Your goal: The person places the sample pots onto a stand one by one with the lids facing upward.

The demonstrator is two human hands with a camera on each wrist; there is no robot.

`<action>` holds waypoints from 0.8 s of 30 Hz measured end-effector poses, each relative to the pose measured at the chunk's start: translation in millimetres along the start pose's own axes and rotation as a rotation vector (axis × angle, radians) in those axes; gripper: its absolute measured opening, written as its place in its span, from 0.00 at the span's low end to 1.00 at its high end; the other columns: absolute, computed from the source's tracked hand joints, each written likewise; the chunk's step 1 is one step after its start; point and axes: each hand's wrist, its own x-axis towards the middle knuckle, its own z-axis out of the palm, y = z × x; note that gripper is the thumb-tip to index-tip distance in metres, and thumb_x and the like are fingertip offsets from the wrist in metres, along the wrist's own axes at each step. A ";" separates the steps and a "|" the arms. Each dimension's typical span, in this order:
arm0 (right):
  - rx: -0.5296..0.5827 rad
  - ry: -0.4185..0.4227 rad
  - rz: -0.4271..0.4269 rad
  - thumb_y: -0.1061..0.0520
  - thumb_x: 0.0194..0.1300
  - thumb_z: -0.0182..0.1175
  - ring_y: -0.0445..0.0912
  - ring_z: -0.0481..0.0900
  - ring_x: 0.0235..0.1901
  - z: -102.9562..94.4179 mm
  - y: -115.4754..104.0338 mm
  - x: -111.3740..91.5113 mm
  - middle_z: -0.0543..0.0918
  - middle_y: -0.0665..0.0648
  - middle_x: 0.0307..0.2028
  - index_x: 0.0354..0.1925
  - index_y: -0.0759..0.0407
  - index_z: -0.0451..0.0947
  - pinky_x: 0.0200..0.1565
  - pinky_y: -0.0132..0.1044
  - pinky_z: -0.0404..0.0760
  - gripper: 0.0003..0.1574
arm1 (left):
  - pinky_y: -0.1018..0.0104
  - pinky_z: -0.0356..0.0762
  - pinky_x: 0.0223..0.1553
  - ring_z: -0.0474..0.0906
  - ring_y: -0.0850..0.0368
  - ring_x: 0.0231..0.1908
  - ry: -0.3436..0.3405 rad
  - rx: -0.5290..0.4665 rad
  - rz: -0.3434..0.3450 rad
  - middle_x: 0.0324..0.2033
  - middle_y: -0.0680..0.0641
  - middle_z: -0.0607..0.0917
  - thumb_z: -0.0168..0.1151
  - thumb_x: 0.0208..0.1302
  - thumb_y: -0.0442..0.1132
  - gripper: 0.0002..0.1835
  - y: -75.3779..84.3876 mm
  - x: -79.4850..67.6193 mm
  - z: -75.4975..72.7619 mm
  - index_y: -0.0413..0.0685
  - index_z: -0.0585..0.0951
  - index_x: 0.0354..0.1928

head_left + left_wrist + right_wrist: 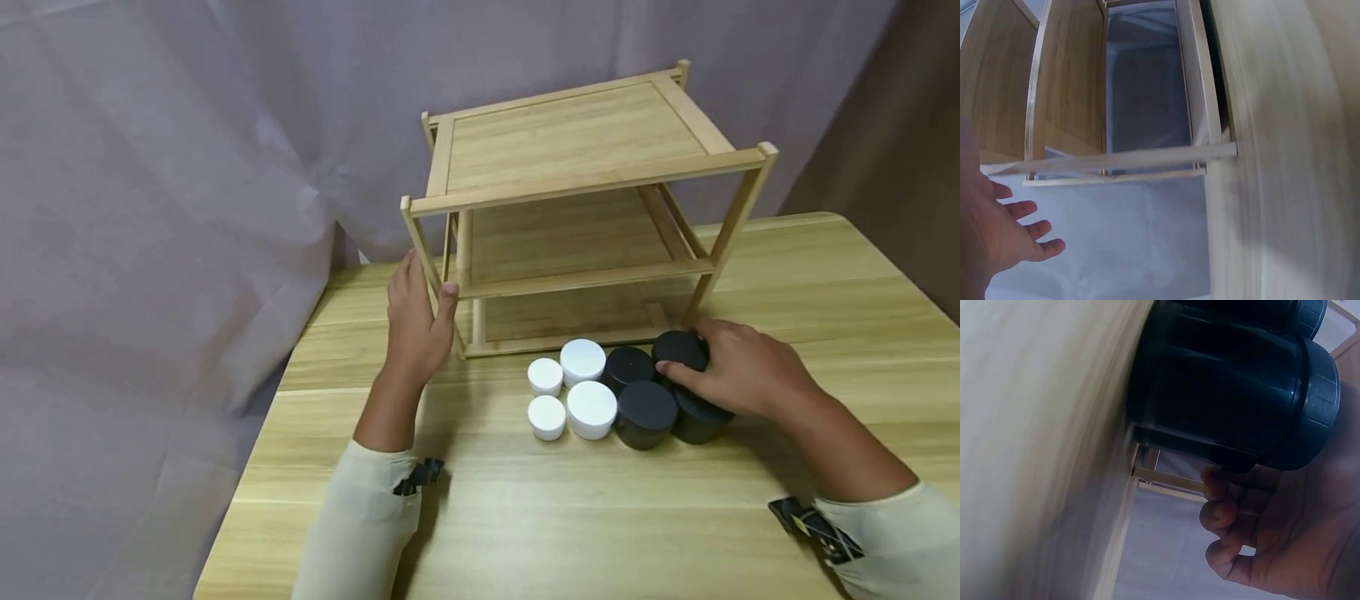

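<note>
- Black jars, four of them with lids, stand upright and close together on the wood-grain bench, just in front of a three-tier wooden rack.
- Right hand: grasping the rear right black jar, thumb on its near side, fingers around the far side.
- Left hand: released, its fingers extended beside the rack's front left post; whether it touches the post, I cannot tell.
- White jars, also four, stand just left of the black ones: two larger, then two smaller at the outer end.
- Pale sleeves cover both forearms.
- Greyish-purple cloth hangs behind the bench.
</note>
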 end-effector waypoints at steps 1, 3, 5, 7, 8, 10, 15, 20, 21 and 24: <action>-0.001 -0.005 0.004 0.25 0.71 0.62 0.74 0.85 0.51 0.4 0.4 -0.8 0.83 0.79 0.58 0.65 0.69 0.76 0.39 0.65 0.82 0.52 | 0.23 0.52 0.80 0.48 0.34 0.85 0.018 -0.011 0.016 0.85 0.35 0.55 0.22 0.65 0.87 0.64 1.7 2.2 2.2 0.47 0.50 0.88; -0.002 -0.010 0.010 0.25 0.71 0.63 0.74 0.85 0.51 1.0 1.0 -1.7 0.84 0.79 0.57 0.65 0.70 0.76 0.38 0.64 0.82 0.53 | 0.25 0.56 0.78 0.54 0.34 0.82 0.056 -0.053 0.046 0.81 0.34 0.62 0.23 0.66 0.87 0.62 4.4 6.5 5.8 0.48 0.54 0.87; -0.002 -0.010 0.014 0.25 0.70 0.63 0.73 0.85 0.50 1.3 1.5 -1.9 0.83 0.79 0.57 0.65 0.72 0.76 0.38 0.64 0.82 0.54 | 0.31 0.59 0.78 0.60 0.35 0.79 0.100 -0.107 0.065 0.75 0.33 0.68 0.24 0.67 0.86 0.62 6.8 11.1 8.6 0.45 0.57 0.86; 0.001 -0.007 0.018 0.26 0.69 0.65 0.72 0.86 0.49 1.1 2.0 -2.2 0.84 0.79 0.56 0.64 0.73 0.76 0.37 0.63 0.82 0.53 | 0.35 0.63 0.77 0.65 0.36 0.74 0.153 -0.167 0.073 0.70 0.32 0.72 0.26 0.68 0.86 0.62 8.6 15.5 11.9 0.42 0.59 0.84; 0.003 -0.004 0.021 0.26 0.69 0.65 0.71 0.86 0.47 1.0 2.2 -2.2 0.84 0.79 0.55 0.62 0.73 0.77 0.35 0.61 0.81 0.53 | 0.37 0.65 0.76 0.68 0.37 0.72 0.176 -0.200 0.072 0.68 0.33 0.74 0.26 0.67 0.86 0.63 9.7 17.0 13.4 0.41 0.60 0.84; 0.008 0.001 0.026 0.26 0.67 0.67 0.69 0.86 0.44 0.6 2.7 -2.2 0.85 0.78 0.52 0.60 0.72 0.77 0.32 0.56 0.79 0.52 | 0.38 0.69 0.74 0.72 0.38 0.69 0.215 -0.263 0.067 0.66 0.32 0.75 0.29 0.67 0.86 0.63 11.8 20.2 16.5 0.39 0.62 0.82; 0.019 0.006 0.029 0.25 0.64 0.69 0.62 0.85 0.37 0.7 2.9 -1.6 0.86 0.72 0.46 0.53 0.67 0.77 0.28 0.46 0.73 0.48 | 0.39 0.76 0.70 0.78 0.38 0.65 0.292 -0.394 0.027 0.64 0.32 0.78 0.34 0.67 0.87 0.62 15.6 25.1 22.4 0.37 0.67 0.77; 0.030 0.019 0.025 0.27 0.63 0.71 0.59 0.83 0.35 2.6 2.3 -0.9 0.85 0.68 0.43 0.50 0.64 0.76 0.27 0.44 0.71 0.44 | 0.43 0.81 0.62 0.82 0.35 0.58 0.405 -0.443 0.020 0.56 0.29 0.83 0.38 0.67 0.86 0.60 15.8 28.9 26.8 0.33 0.74 0.69; 0.032 0.021 0.024 0.27 0.63 0.71 0.58 0.83 0.35 2.9 2.2 -0.8 0.85 0.68 0.42 0.50 0.64 0.76 0.27 0.44 0.71 0.44 | 0.46 0.81 0.61 0.82 0.35 0.57 0.417 -0.443 0.022 0.55 0.29 0.83 0.38 0.67 0.86 0.60 16.2 29.2 27.2 0.33 0.75 0.69; 0.036 0.022 0.022 0.27 0.63 0.71 0.58 0.83 0.34 3.1 2.0 -0.4 0.84 0.67 0.41 0.49 0.63 0.76 0.27 0.44 0.70 0.43 | 0.56 0.79 0.51 0.82 0.38 0.49 0.435 -0.466 0.026 0.49 0.29 0.83 0.38 0.68 0.85 0.58 18.4 30.8 27.5 0.35 0.76 0.67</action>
